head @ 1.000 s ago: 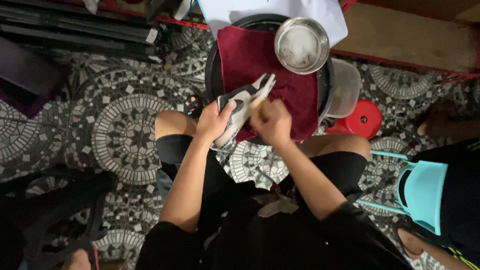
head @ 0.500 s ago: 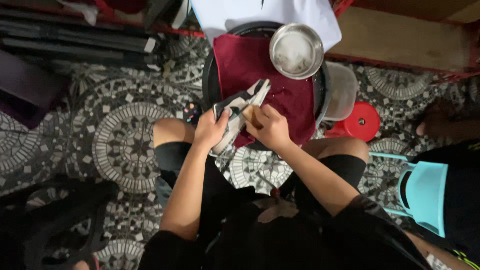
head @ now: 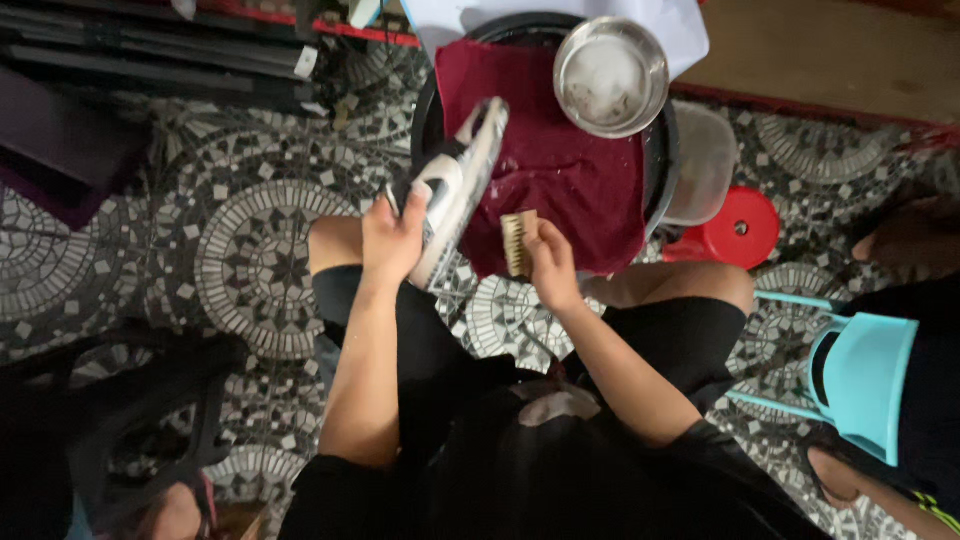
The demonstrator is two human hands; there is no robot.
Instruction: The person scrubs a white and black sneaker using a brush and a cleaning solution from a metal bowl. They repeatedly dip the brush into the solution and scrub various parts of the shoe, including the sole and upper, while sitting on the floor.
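Observation:
My left hand [head: 392,240] grips a black-and-white sneaker [head: 455,190], tilted with its toe pointing up and away over the edge of a round black basin [head: 425,110]. My right hand [head: 551,268] holds a small wooden brush [head: 518,240] with its bristles facing left, a short gap from the shoe. A dark red cloth [head: 565,180] is draped over the basin beneath both. A round metal bowl [head: 611,76] rests on the cloth at the far side.
A red plastic stool [head: 740,228] and a clear lid [head: 703,165] lie right of the basin. A turquoise chair [head: 862,384] stands at right beside another person's legs. Patterned mosaic floor [head: 250,260] spreads left; dark boards lie along the top left.
The brush was against the shoe before; now my right hand has pulled it away to the right, and my left hand has lifted and turned the sneaker more upright.

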